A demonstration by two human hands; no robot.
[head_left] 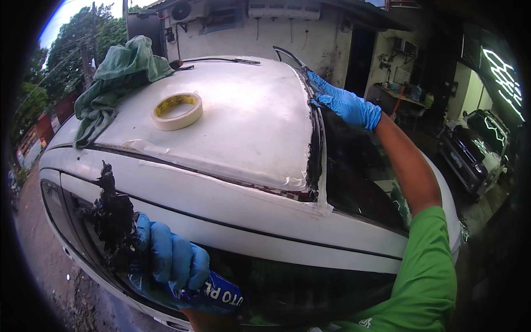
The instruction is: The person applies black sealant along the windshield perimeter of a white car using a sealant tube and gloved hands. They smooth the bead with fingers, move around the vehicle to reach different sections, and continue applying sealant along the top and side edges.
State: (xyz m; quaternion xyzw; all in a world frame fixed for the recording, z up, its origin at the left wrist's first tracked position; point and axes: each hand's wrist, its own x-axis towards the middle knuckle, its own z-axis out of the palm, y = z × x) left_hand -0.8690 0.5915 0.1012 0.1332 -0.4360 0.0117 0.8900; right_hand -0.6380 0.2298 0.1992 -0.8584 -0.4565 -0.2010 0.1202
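I count two hands in blue gloves: my left hand (pixel 171 260) near and low, my right hand (pixel 345 102) far across the roof. There is one white car (pixel 243 216) under them, and one dark car (pixel 475 149) parked off to the right. On the roof I see one roll of masking tape (pixel 177 110) and one green rag (pixel 119 77), both on the far left. One black-smeared tool (pixel 113 218) and one blue packet (pixel 218 296) sit in the near hand. One air-conditioning unit (pixel 185 11) hangs on the far wall.
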